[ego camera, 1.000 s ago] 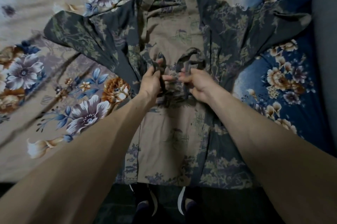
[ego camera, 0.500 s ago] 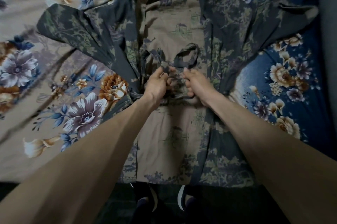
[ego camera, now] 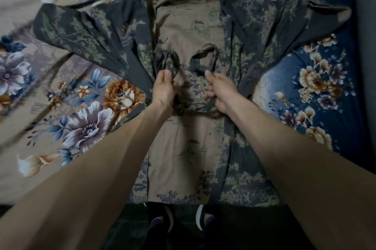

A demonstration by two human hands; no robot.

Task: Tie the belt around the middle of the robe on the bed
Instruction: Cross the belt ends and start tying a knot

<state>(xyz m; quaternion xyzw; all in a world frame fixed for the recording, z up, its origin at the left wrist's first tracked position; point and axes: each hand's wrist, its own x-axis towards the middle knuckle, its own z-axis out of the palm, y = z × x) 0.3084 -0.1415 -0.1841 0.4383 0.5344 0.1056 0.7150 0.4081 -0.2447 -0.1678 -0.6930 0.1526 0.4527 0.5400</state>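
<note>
A patterned robe (ego camera: 189, 158), dark grey-green with a tan front panel, lies spread flat on the bed with its sleeves out to both sides. Its matching belt (ego camera: 205, 56) crosses the waist and rises in two loops above my hands. My left hand (ego camera: 163, 90) is shut on the left loop of the belt. My right hand (ego camera: 220, 91) is shut on the right loop and the strand at the waist. The two hands are apart, with a dark knot (ego camera: 183, 105) of belt low between them, partly in shadow.
The bed is covered by a floral sheet (ego camera: 85, 111), tan on the left and deep blue (ego camera: 325, 78) on the right. The bed's near edge runs just below the robe's hem. My two dark shoes (ego camera: 183, 223) stand on the floor under it.
My hands have drawn apart, left going left and right going right, each keeping its belt loop. The belt between them has pulled tighter at the waist.
</note>
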